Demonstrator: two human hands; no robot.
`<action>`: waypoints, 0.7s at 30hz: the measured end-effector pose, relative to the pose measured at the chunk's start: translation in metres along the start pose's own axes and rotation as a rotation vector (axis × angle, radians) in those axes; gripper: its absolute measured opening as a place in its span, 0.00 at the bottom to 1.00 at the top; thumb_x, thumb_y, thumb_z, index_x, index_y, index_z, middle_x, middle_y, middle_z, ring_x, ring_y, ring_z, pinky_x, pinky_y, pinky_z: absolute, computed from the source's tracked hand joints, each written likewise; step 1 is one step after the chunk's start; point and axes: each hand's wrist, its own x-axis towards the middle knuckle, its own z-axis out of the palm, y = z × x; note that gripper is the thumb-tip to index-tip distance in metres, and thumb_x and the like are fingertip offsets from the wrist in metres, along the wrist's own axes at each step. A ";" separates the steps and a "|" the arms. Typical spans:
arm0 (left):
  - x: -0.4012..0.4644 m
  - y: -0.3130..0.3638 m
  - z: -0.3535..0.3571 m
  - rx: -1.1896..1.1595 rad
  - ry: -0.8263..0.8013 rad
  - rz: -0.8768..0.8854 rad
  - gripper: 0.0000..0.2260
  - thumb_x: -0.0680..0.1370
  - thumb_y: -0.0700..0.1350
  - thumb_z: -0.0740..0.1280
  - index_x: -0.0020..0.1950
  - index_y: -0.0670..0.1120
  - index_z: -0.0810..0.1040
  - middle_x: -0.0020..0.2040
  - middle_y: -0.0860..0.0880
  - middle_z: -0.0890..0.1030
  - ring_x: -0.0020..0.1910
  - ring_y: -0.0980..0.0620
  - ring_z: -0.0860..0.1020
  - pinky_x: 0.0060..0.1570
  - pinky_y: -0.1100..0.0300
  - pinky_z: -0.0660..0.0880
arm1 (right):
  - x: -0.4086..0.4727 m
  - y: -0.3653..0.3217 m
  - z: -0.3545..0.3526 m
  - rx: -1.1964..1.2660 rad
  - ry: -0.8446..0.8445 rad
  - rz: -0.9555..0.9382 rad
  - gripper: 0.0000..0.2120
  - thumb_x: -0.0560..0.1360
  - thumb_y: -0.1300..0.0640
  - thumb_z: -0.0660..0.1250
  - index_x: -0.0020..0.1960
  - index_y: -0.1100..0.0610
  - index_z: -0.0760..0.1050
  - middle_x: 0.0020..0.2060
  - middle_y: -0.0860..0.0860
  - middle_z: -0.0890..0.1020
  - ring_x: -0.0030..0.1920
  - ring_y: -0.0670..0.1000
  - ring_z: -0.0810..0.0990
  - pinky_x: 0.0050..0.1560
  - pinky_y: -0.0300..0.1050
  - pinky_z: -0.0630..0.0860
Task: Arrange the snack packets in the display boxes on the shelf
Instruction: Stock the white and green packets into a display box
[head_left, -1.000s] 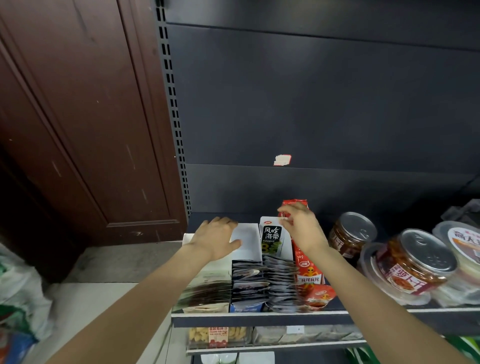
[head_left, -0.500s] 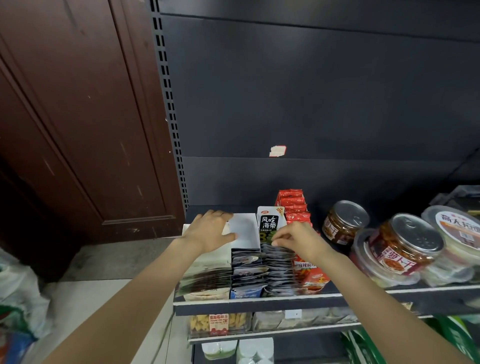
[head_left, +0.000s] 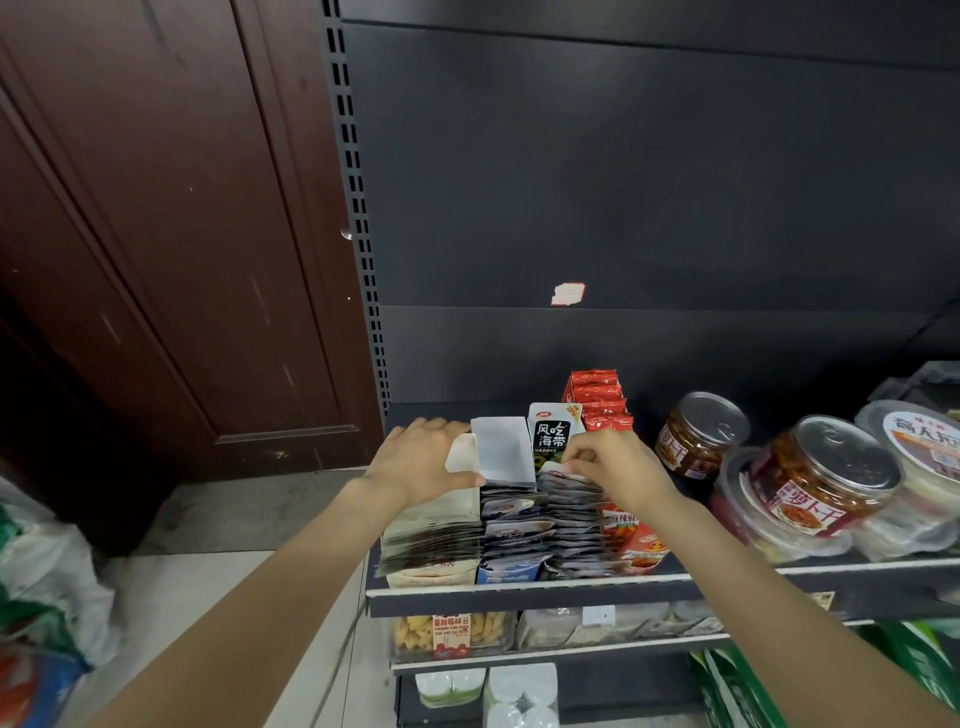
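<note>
Right hand (head_left: 621, 467): pinches the far dark foil snack packets (head_left: 569, 506).
Left hand (head_left: 421, 460): grips the white cardboard display box (head_left: 501, 452).
Tip: press the row upright.

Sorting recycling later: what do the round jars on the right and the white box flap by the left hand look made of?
Round jars: clear plastic or glass, cannot tell which, since the contents show through; lids look like shiny metal with a pull ring. White box flap: matte, stiff and creased, probably thin cardboard. Left hand holds it.
</note>
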 end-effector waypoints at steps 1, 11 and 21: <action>0.000 0.000 0.000 -0.007 -0.001 0.000 0.32 0.74 0.64 0.64 0.74 0.53 0.60 0.71 0.50 0.68 0.69 0.48 0.66 0.66 0.49 0.63 | -0.001 0.001 -0.001 0.025 0.011 0.010 0.04 0.76 0.56 0.67 0.44 0.50 0.80 0.41 0.45 0.81 0.45 0.47 0.80 0.47 0.48 0.78; -0.005 0.009 -0.016 -0.135 0.105 0.014 0.25 0.78 0.58 0.61 0.73 0.51 0.64 0.70 0.49 0.69 0.69 0.47 0.66 0.66 0.51 0.63 | -0.012 -0.010 -0.032 0.081 0.272 -0.016 0.04 0.76 0.57 0.67 0.48 0.52 0.80 0.43 0.47 0.84 0.45 0.48 0.81 0.48 0.49 0.79; -0.008 0.059 -0.037 -0.531 0.159 -0.034 0.15 0.81 0.49 0.59 0.63 0.43 0.76 0.56 0.43 0.80 0.55 0.47 0.78 0.53 0.60 0.71 | -0.044 -0.030 -0.078 0.276 0.515 -0.119 0.05 0.75 0.61 0.66 0.46 0.54 0.80 0.38 0.45 0.81 0.39 0.42 0.79 0.41 0.40 0.77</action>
